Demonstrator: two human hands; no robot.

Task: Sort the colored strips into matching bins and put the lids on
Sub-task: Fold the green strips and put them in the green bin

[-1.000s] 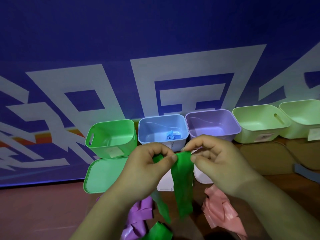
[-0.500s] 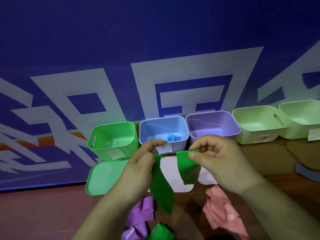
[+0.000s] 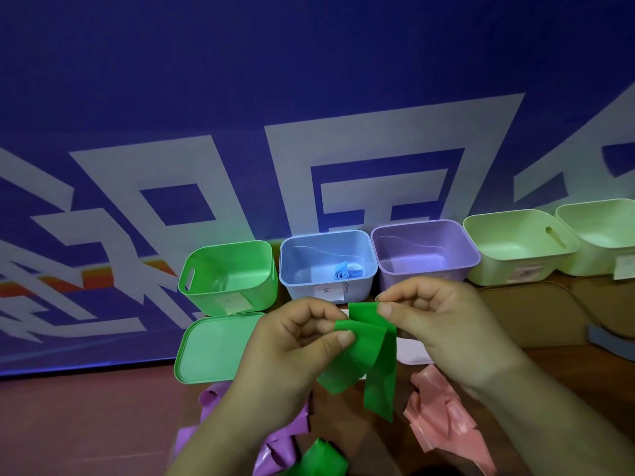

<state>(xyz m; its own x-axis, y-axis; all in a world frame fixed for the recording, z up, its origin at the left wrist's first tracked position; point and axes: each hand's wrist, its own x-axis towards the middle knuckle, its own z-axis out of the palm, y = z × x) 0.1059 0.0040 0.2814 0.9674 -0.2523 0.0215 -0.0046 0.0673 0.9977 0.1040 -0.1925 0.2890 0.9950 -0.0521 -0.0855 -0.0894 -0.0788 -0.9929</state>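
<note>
A deep blue backdrop (image 3: 309, 80) fills the view from nine o'clock through twelve to three, printed with large white angular characters (image 3: 395, 139). At nine o'clock a short orange-red stripe (image 3: 68, 281) shows among them. A reddish-brown surface (image 3: 86, 424) lies at eight o'clock. A grey-blue object (image 3: 615, 334), cut off by the frame edge, sits near four o'clock.

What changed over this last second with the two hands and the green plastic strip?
The left hand and right hand drew apart along the dark green plastic strip, then closed in again, so it now hangs doubled between them. Both kept pinching it. The green bin, green lid, blue bin with its rolled strip, purple strips and pink strips stayed put.
</note>
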